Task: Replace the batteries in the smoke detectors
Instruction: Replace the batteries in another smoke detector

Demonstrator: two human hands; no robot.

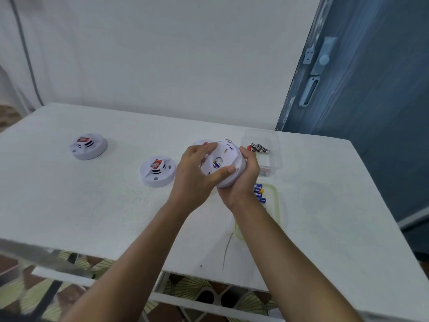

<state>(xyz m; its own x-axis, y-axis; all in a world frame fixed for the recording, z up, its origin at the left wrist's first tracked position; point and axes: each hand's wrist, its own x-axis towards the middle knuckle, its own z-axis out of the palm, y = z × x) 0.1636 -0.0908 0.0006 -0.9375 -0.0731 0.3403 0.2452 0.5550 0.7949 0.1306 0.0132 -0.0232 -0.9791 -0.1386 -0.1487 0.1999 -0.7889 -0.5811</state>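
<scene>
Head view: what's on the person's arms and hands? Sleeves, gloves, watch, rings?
Nothing worn that shows. The left forearm and right forearm are bare down to the frame edge, with no sleeve in view. The left hand and right hand are ungloved; no watch, bracelet or ring is visible on the sides facing the camera.

Materials and finishes
Held smoke detector (pixel 228 156): smooth white plastic. Table top (pixel 92 205): matt white, finely grained. Tub (pixel 277 159) by far right edge: clear plastic. Batteries (pixel 260 148) inside: glossy wrap, metal ends.
</scene>
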